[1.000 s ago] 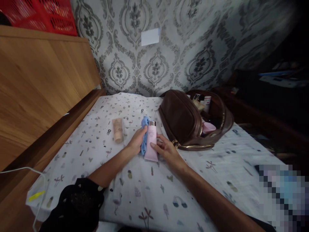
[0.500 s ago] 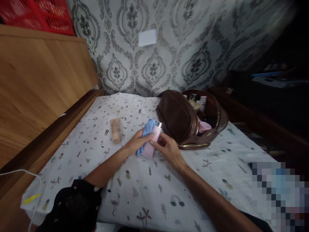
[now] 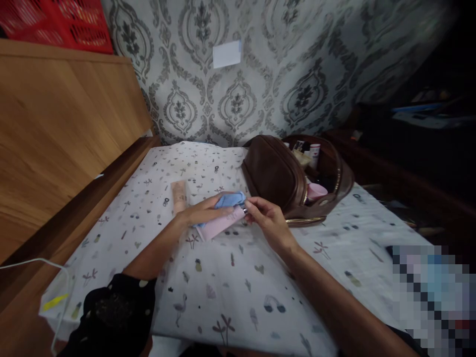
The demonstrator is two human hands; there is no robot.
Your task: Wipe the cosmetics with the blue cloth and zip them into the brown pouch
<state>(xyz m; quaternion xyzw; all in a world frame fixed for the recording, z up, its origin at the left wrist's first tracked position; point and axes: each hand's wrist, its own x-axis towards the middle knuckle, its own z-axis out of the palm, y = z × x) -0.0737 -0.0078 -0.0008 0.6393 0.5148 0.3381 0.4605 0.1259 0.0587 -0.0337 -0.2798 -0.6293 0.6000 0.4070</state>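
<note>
My left hand [image 3: 203, 212] presses a blue cloth [image 3: 228, 200] onto a pink tube [image 3: 219, 225] held just above the patterned bed sheet [image 3: 238, 287]. My right hand [image 3: 266, 220] pinches the tube's silver cap end. The tube lies nearly level, its cap pointing right. A beige tube [image 3: 179, 194] lies on the sheet just left of my left hand. An open brown toiletry bag [image 3: 277, 173] stands right behind my right hand, with small bottles and a pink item inside.
A wooden headboard [image 3: 63, 134] runs along the left, with a red crate [image 3: 59, 22] on top. Patterned wallpaper rises behind the bed. A white cable [image 3: 55, 267] hangs at the lower left. Dark furniture fills the right side.
The pink tube has been lifted and turned from lying lengthwise to lying sideways. My right hand slid to its cap end, and the cloth moved up over the tube.
</note>
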